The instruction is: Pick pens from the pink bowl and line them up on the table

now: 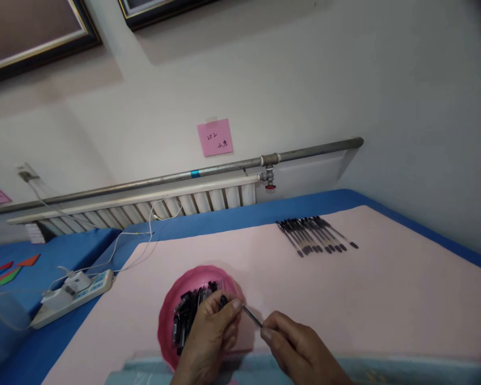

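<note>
My left hand [212, 331] hovers over a pink bowl [168, 315] that holds several black pen caps [188, 310]. Its thumb and fingers pinch a small black cap [223, 300]. My right hand [300, 347] is just to the right of the bowl and pinches a thin pen [251, 316], whose tip points at the cap in the left hand. The two hands are close together above the pink table cover [344, 299]. A row of several finished black pens [315, 235] lies at the far right of the table.
A white power strip [74, 291] with plugs and cables sits at the table's left edge. Coloured flat shapes [14, 267] lie on a blue table at far left. A radiator [144, 206] and pipe [224, 168] run along the wall behind, under a pink note [214, 137].
</note>
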{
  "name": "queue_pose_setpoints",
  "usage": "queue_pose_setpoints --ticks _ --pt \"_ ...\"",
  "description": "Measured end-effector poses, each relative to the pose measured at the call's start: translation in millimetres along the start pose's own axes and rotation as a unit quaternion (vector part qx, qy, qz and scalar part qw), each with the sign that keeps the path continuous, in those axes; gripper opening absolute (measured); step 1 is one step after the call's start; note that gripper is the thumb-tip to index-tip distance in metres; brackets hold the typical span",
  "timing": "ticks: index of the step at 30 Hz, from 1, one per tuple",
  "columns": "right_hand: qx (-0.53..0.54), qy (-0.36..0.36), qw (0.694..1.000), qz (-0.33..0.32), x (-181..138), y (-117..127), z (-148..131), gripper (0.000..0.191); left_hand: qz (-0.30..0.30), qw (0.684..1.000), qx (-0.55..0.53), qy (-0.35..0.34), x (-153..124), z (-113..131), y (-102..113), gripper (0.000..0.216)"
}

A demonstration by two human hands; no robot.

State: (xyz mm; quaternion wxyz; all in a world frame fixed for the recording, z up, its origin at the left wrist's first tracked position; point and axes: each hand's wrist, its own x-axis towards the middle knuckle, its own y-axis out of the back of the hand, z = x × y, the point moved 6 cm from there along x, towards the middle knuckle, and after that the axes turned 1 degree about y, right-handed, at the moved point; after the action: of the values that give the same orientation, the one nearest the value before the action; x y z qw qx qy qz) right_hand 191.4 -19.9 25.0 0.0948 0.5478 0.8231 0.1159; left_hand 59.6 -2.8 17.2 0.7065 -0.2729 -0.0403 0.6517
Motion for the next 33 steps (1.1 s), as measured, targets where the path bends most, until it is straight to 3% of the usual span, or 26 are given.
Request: queue_pose_setpoints --ticks 4,6,11,15,22,26,30,33 --pt "0.019 -0.008 1.0 -0.006 0 -3 2 0.03 -0.01 1.0 -0.01 0.0 1 -1 1 0.024" --pt "-0.023 -0.001 1.0 0.017 0 0 2 0.016 0.003 1.0 -0.014 -0.001 2 -1 2 0.026" --pt "-0.162 0.0 0.983 0.089 -1 14 1 0.006 0.044 0.999 -0.022 -0.011 4 3 5 0.033" --pt "-0.184 0.032 0.981 0.049 -2 9 0 0.026 0.053 0.998 -0.024 -0.02 3 5 7 0.035" --pt "-0.23 0.022 0.97 0.075 0 12 4 0.007 0.057 0.998 -0.026 -0.032 4 7 14 0.034" --pt "-0.223 0.04 0.973 0.046 0 10 2 0.026 0.059 0.997 -0.027 -0.035 6 7 16 0.032" --pt "-0.241 0.034 0.969 0.042 0 9 4 0.01 0.067 0.997 -0.021 -0.042 7 7 18 0.031" --pt "-0.267 0.026 0.962 0.059 1 11 5 0.012 0.06 0.997 -0.021 -0.039 7 6 18 0.031"
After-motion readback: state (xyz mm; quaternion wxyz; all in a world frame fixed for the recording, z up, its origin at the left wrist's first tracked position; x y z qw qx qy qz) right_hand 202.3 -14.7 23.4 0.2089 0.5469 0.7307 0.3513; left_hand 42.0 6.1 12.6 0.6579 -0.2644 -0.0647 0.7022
